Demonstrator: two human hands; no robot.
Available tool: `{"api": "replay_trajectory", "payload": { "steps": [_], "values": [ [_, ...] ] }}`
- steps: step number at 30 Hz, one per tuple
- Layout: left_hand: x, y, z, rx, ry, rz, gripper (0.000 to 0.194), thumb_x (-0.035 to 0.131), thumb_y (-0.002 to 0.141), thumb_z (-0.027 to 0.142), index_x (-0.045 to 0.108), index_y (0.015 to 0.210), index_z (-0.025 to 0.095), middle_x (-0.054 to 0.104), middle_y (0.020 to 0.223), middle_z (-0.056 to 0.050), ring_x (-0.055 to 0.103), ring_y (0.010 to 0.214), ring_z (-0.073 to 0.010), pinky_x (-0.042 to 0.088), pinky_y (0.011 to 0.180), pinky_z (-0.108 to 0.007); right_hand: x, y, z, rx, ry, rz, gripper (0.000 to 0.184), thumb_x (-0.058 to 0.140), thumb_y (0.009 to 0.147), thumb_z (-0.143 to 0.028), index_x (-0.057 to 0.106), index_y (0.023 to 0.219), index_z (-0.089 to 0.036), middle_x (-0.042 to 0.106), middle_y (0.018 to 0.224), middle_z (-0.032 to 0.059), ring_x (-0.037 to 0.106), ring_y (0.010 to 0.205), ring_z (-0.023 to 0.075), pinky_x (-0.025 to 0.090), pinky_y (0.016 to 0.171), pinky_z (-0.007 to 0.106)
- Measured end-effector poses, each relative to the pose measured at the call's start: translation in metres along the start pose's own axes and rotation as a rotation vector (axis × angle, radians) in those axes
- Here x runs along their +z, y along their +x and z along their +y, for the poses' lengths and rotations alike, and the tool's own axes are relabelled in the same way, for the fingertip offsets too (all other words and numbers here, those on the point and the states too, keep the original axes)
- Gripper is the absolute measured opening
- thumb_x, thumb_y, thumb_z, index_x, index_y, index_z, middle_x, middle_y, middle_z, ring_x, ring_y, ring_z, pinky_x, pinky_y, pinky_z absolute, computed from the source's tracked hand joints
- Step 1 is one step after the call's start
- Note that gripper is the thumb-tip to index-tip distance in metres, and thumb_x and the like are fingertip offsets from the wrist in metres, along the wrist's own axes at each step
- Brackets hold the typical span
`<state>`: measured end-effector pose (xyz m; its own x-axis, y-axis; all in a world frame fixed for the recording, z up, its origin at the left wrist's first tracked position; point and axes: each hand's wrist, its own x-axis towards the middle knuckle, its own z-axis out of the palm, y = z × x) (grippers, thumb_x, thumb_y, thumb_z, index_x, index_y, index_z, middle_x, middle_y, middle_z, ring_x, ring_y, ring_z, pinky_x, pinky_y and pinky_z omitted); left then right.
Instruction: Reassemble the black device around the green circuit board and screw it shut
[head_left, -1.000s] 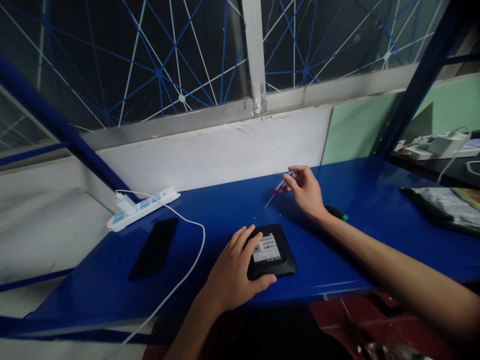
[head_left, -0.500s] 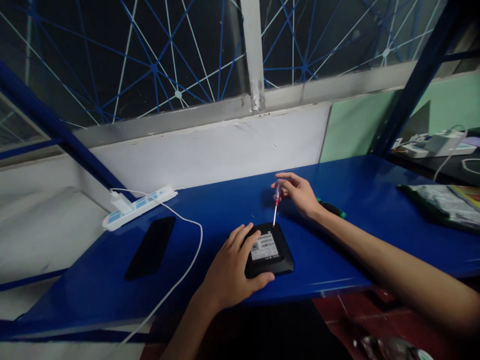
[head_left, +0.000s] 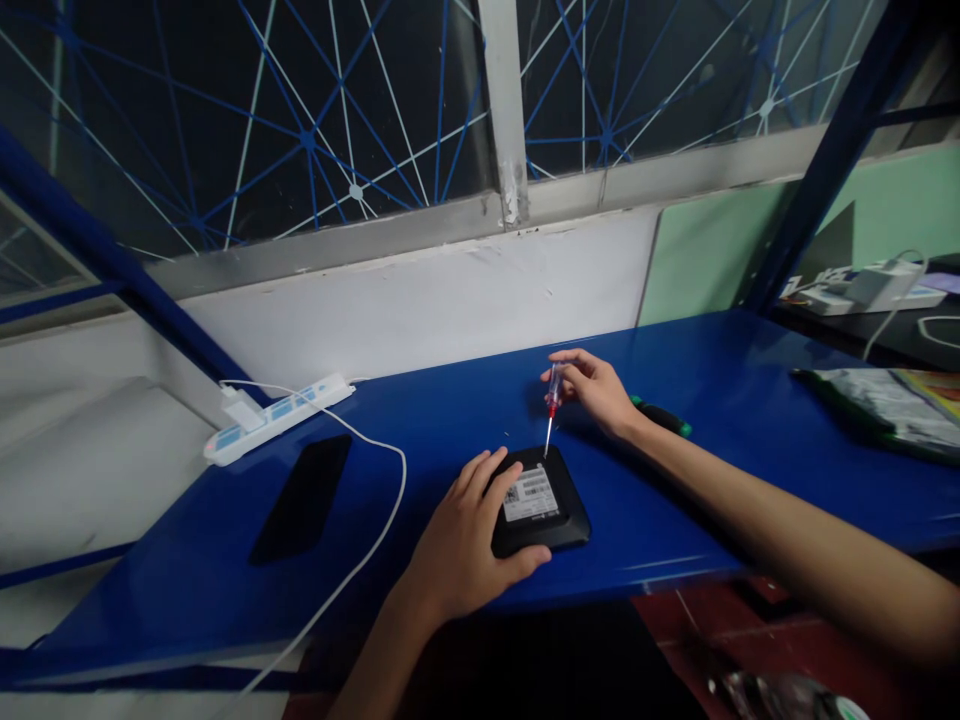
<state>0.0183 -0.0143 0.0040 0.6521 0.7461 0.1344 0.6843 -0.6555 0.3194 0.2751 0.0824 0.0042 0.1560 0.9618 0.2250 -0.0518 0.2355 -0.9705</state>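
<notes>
A flat black device (head_left: 571,520) with rounded corners and a white printed label lies on the blue table. Across its left side, my left hand (head_left: 469,535) steadies it, fingers over the far part and thumb along the near edge. My right hand (head_left: 592,388) pinches the clear handle of a screwdriver (head_left: 554,388) with a red collar. The screwdriver stands nearly upright, its thin metal tip at the far edge of the device's top. Whether the tip sits in a screw is too small to tell. Behind my right wrist lies a green and black handle (head_left: 661,415), partly hidden.
To the left, a black phone (head_left: 300,498) lies near a white power strip (head_left: 281,415) with a charger and a trailing white cable (head_left: 390,450). A plastic packet (head_left: 885,410) is at the right. Blue frame posts (head_left: 810,190) flank the table (head_left: 720,350).
The screwdriver tilts slightly and its tip has shifted a little to the left. Both hands keep nearly the same places.
</notes>
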Motion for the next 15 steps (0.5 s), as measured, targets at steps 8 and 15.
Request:
{"api": "replay_trajectory", "payload": {
  "steps": [8,15],
  "values": [
    [0.002,-0.001,-0.002,0.015,-0.017,0.035,0.075,0.075,0.083,0.046,0.043,0.148,0.023,0.037,0.162,-0.013,0.033,0.149,-0.0378,0.036,0.118,-0.061,-0.001,0.002,0.001,-0.049,-0.040,0.033,0.028,0.061,0.082,-0.040,0.060,0.103,-0.020,0.073,0.085,0.0040,0.063,0.057,0.0136,0.058,0.057,0.034],
    [0.000,-0.001,-0.002,0.012,-0.020,0.044,0.076,0.075,0.083,0.045,0.043,0.149,0.024,0.037,0.162,-0.013,0.035,0.148,-0.0378,0.037,0.117,-0.061,-0.017,0.008,-0.001,-0.234,-0.272,0.194,0.030,0.059,0.088,-0.040,0.061,0.111,-0.021,0.073,0.093,0.0051,0.066,0.065,0.0165,0.055,0.056,0.031]
  ]
}}
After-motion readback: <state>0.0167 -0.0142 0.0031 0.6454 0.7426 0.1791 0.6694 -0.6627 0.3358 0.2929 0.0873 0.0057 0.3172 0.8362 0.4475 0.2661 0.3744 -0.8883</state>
